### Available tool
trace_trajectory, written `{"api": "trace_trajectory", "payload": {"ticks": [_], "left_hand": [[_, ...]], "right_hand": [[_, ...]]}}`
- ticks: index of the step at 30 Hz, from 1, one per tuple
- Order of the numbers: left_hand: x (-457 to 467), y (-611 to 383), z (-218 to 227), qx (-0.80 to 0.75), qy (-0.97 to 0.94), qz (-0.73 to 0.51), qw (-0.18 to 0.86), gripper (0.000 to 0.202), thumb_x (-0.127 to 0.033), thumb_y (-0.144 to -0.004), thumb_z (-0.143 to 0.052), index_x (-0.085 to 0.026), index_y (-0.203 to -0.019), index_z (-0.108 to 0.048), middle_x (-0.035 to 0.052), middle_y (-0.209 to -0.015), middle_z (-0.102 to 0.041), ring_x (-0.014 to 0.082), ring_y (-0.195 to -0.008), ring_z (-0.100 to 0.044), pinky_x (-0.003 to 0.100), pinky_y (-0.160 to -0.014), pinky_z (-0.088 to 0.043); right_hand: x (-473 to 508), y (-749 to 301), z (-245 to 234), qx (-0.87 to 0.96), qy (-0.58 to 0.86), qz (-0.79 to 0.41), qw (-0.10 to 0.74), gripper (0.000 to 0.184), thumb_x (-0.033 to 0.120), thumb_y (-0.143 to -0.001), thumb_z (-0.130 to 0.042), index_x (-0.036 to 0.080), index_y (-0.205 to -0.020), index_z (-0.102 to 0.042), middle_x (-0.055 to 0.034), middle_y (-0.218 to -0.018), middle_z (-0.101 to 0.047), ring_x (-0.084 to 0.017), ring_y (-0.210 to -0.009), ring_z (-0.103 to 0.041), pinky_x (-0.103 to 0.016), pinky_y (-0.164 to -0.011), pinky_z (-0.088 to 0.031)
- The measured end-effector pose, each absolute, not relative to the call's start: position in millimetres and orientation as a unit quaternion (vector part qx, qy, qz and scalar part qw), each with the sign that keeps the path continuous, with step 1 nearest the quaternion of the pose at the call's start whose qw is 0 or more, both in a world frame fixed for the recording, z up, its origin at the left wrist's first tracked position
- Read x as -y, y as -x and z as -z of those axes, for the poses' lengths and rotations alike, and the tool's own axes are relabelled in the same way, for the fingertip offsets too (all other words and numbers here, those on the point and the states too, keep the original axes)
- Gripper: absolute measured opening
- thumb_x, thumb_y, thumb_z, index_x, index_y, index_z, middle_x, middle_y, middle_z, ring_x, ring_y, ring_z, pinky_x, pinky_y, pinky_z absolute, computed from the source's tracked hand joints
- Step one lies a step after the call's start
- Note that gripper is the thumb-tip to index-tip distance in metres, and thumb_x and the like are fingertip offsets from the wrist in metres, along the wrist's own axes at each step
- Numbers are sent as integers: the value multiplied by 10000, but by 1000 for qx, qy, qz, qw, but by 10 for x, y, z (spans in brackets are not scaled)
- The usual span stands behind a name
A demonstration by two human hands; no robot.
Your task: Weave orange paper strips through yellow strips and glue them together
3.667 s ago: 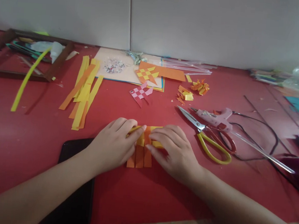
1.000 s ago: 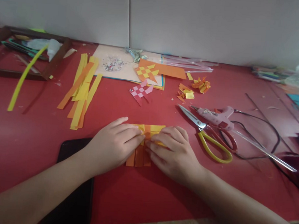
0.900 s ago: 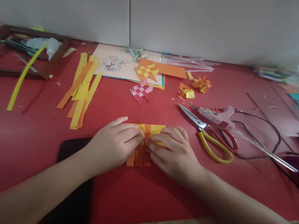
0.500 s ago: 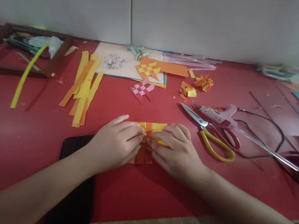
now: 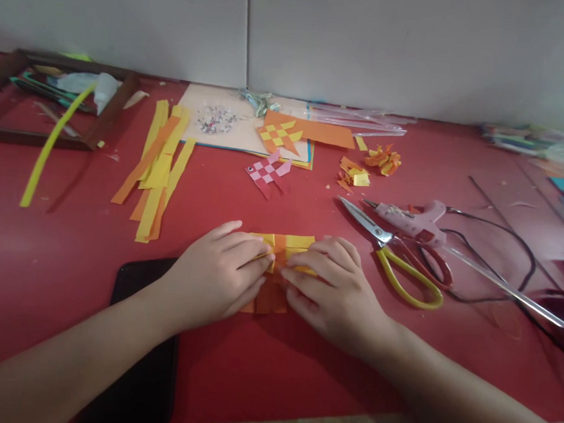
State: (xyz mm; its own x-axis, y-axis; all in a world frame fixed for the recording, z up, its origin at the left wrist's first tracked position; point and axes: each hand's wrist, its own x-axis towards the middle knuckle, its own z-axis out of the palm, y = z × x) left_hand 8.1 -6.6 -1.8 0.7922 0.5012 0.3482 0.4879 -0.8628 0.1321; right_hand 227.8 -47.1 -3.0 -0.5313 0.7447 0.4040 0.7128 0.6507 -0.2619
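Interlaced orange and yellow paper strips (image 5: 276, 295) lie flat on the red table between my hands. My left hand (image 5: 224, 269) closes on the left side of the weave, its fingertips at a yellow strip and the index finger raised. From the right, my right hand (image 5: 335, 283) bends its fingers onto the yellow strips, fingertips near the middle orange strip. Both hands cover parts of the weave. Beyond them lies a pink checkered paper fish (image 5: 268, 170), with an orange and yellow woven paper fish (image 5: 280, 136) behind it.
Scissors (image 5: 381, 234) and a pink glue gun (image 5: 416, 221) with its cord lie right. Loose paper strips (image 5: 156, 177) lie left, behind a black phone-like slab (image 5: 130, 381). A brown wooden frame (image 5: 94, 135) holds supplies. Paper scraps (image 5: 357, 171) lie near a bag of googly eyes (image 5: 215, 120).
My right hand's fingertips have drawn slightly right, away from the middle of the weave. My left hand stays nearly where it was. The whole view has shifted a little.
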Motion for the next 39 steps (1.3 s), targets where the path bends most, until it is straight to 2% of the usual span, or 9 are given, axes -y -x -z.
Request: {"api": "trace_trajectory", "payload": {"ticks": [3, 9, 12, 17, 23, 25, 29, 35, 39], "left_hand": [[65, -80, 13, -259, -948, -184, 21, 193, -212, -919, -511, -153, -1014, -669, 67, -1041, -685, 223, -938, -638, 471, -962, -463], [74, -72, 21, -260, -946, -192, 22, 218, -212, -921, -497, -151, -1030, -675, 77, -1062, -687, 231, -953, -642, 480, -965, -462], [71, -73, 22, -261, -947, -187, 24, 217, -211, -921, -494, -152, -1027, -674, 75, -1065, -684, 229, -959, -637, 477, -968, -459], [74, -74, 22, -258, -949, -181, 15, 216, -235, -934, -486, -145, -1013, -667, 74, -1034, -680, 226, -931, -632, 465, -947, -465], [68, -70, 22, -259, -951, -169, 21, 217, -237, -939, -478, -147, -1004, -665, 81, -1042, -671, 226, -938, -624, 459, -952, -455], [66, -68, 18, -261, -950, -170, 24, 215, -233, -939, -480, -149, -1009, -665, 78, -1038, -671, 226, -936, -623, 458, -947, -457], [70, -75, 18, -260, -949, -177, 27, 216, -215, -934, -488, -151, -1041, -664, 74, -1037, -673, 223, -934, -626, 461, -945, -457], [71, -81, 14, -259, -949, -178, 26, 216, -209, -931, -489, -149, -1033, -668, 85, -1032, -677, 224, -933, -629, 457, -942, -463], [71, -74, 3, -260, -949, -174, 28, 218, -218, -935, -480, -146, -1010, -671, 92, -1042, -676, 235, -953, -627, 472, -951, -459]], "right_hand": [[450, -2290, 32, 876, 422, -25, 231, 128, 218, -847, -608, 215, -944, -691, -9, -999, -708, -212, -947, -511, -418, -941, -387], [373, -2283, 34, 895, 401, 6, 197, 102, 174, -814, -583, 221, -798, -672, -24, -1016, -690, -224, -957, -525, -430, -926, -402], [355, -2280, 52, 894, 393, 4, 217, 105, 169, -813, -578, 212, -768, -663, -38, -999, -689, -214, -940, -536, -406, -902, -424], [375, -2258, 75, 890, 375, -25, 258, 116, 156, -818, -580, 208, -848, -679, -16, -922, -713, -204, -920, -562, -396, -896, -436], [371, -2238, 85, 879, 383, -44, 280, 126, 139, -802, -573, 213, -784, -674, -5, -891, -719, -199, -906, -579, -392, -891, -437], [360, -2249, 85, 875, 391, -51, 281, 129, 157, -812, -572, 214, -829, -687, -10, -915, -725, -198, -909, -586, -399, -892, -430], [354, -2258, 81, 864, 430, -50, 258, 235, 204, -853, -538, 204, -1039, -682, -48, -1074, -716, -215, -987, -594, -426, -935, -400], [375, -2232, 95, 860, 450, -45, 236, 268, 176, -845, -525, 191, -1074, -662, -50, -1100, -712, -226, -1024, -583, -447, -1001, -364], [378, -2231, 98, 871, 437, -56, 218, 329, 186, -829, -518, 172, -1144, -613, -79, -1210, -664, -254, -1133, -537, -452, -1001, -362]]}}
